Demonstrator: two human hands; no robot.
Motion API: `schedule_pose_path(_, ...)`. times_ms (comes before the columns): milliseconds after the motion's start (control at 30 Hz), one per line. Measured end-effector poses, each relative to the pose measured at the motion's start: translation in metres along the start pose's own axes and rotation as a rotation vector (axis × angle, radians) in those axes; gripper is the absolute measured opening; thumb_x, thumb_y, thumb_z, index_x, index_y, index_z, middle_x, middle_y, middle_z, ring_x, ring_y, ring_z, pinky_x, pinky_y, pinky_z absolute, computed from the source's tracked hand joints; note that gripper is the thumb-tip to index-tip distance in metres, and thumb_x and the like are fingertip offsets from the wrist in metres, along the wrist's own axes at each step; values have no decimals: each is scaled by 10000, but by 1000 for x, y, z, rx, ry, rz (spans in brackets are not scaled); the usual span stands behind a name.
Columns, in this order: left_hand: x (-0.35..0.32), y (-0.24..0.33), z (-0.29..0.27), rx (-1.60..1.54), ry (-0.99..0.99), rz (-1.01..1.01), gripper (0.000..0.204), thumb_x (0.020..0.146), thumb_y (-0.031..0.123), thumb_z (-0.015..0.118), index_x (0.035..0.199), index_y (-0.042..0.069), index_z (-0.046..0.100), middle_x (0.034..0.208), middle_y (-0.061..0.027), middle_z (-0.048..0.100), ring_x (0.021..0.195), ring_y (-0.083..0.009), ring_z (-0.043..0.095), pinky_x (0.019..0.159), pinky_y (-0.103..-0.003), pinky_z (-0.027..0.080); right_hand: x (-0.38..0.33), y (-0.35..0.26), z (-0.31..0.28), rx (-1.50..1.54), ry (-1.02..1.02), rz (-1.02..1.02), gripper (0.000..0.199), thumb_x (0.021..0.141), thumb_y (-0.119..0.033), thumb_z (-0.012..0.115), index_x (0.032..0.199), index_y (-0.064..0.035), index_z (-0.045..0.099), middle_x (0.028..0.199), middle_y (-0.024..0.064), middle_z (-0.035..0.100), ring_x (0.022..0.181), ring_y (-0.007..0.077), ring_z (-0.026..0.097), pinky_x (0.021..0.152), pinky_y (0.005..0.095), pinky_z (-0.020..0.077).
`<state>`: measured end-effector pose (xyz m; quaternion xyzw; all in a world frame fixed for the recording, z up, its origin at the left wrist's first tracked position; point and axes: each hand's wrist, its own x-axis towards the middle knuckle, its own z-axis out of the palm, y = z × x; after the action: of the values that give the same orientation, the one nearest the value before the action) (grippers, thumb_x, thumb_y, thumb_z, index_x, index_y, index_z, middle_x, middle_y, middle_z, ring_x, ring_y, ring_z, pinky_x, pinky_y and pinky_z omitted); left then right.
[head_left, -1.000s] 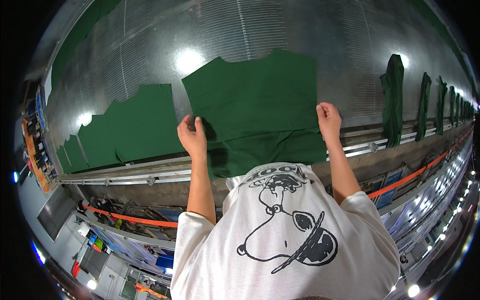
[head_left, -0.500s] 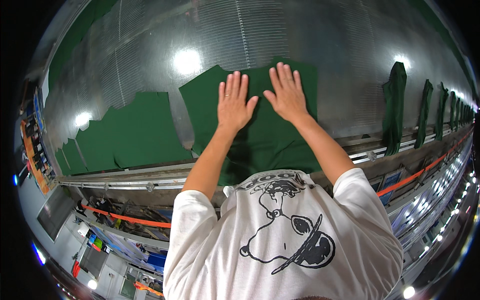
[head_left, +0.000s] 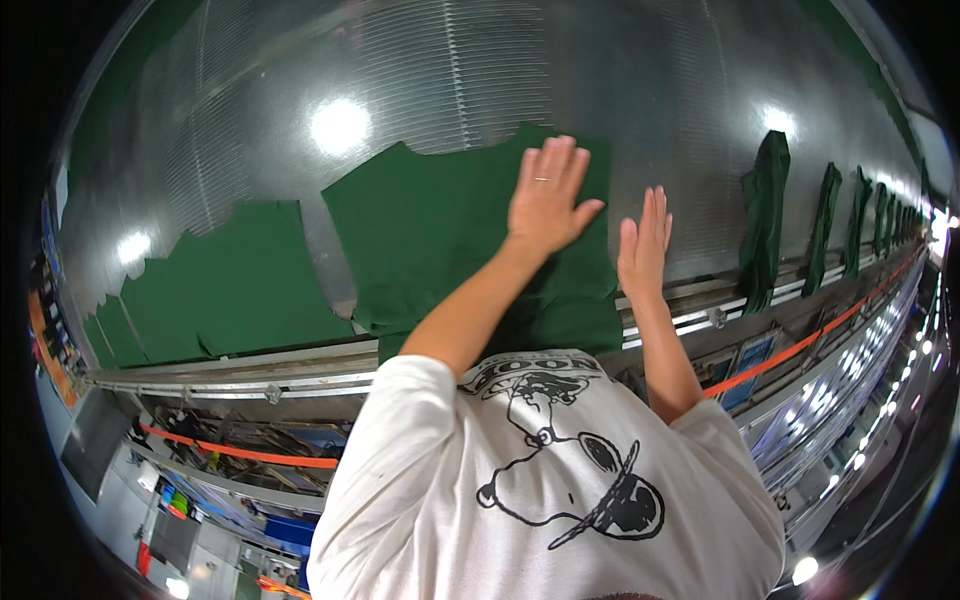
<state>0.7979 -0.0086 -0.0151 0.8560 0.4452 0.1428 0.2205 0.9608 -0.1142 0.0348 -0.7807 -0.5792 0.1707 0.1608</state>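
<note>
A dark green fabric piece (head_left: 430, 220) with a curved cut-out at its far edge lies on the shiny metal table in front of me. Its near part hangs over the table's front edge, close to my shirt. My left hand (head_left: 550, 200) rests flat near the cloth's far right corner, fingers stretched out, a ring on one of them. Just beyond the right edge of the cloth is my right hand (head_left: 646, 250), turned on its side with straight fingers and holding nothing. Whether it touches the table I cannot tell.
More green pieces (head_left: 235, 275) lie flat to the left. On the right, a row of narrow folded green pieces (head_left: 766, 215) stretches along the metal table (head_left: 680, 130) into the distance. A metal rail (head_left: 290, 368) runs along the front edge, with orange strips (head_left: 240, 453) below.
My left hand has slid right across the cloth. My right hand has left the cloth, moving right and nearer to me, and turned onto its side. The whole view has shifted slightly.
</note>
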Motion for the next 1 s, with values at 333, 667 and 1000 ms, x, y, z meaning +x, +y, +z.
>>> schedule_pose_path(333,-102,-118,-120,204,56,-179,691,847,450,710,1419,106,532,1489,-145,463,1387,-352,414,1150,-534,310,-122,39,-16,149,-16,142,542,1073,-273,466,1499,54,397,1573,275,381,1448,439,379,1202,517,280)
schedule_pose_path(667,-335,-129,-150,-85,563,-742,548,1029,329,618,1389,-64,494,1318,-257,581,1217,-382,580,1054,-460,452,-218,61,-23,251,-125,205,191,977,-204,667,982,-14,670,1020,150,692,869,297,673,753,421,532)
schedule_pose_path(1000,-429,-22,-74,-1209,618,-1318,209,1000,210,672,1077,43,572,972,-83,632,847,-150,667,691,-305,563,-261,62,9,1399,-469,957,178,999,-165,654,1111,-27,647,912,63,684,863,169,699,706,280,567)
